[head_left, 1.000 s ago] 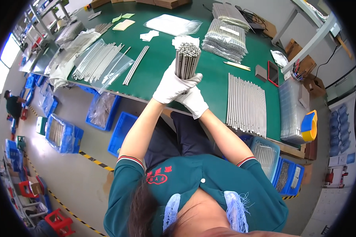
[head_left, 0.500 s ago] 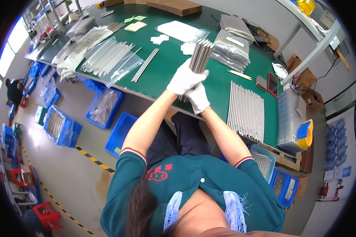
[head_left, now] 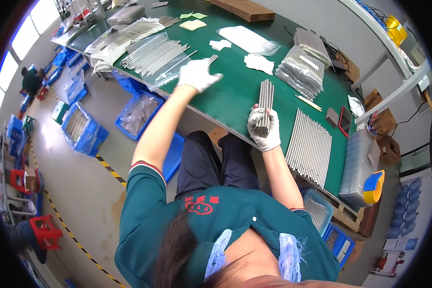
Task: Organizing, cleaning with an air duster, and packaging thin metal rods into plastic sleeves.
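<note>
My right hand (head_left: 265, 129), in a white glove, is closed around a bundle of thin grey metal rods (head_left: 267, 98) held up over the table's front edge. My left hand (head_left: 198, 76), also gloved, is over a few loose metal rods (head_left: 213, 59) on the green table, covering most of them. Its thumb sticks out to the side and nothing shows in its grasp; whether it touches the rods I cannot tell. Left of it, more rods (head_left: 153, 55) lie spread on a clear plastic bag (head_left: 174, 72). To the right, a row of rods (head_left: 309, 146) lies side by side.
Bagged rods (head_left: 302, 69) are stacked at the back right, near white packing film (head_left: 249, 39). A pen (head_left: 308, 102), a red-edged phone (head_left: 344, 120) and clear plastic trays (head_left: 357, 168) lie along the right. Blue bins (head_left: 138, 115) stand on the floor.
My left hand has let go of the rod bundle and moved left to the loose rods. The bundle stays in my right hand, now lower. The view has shifted.
</note>
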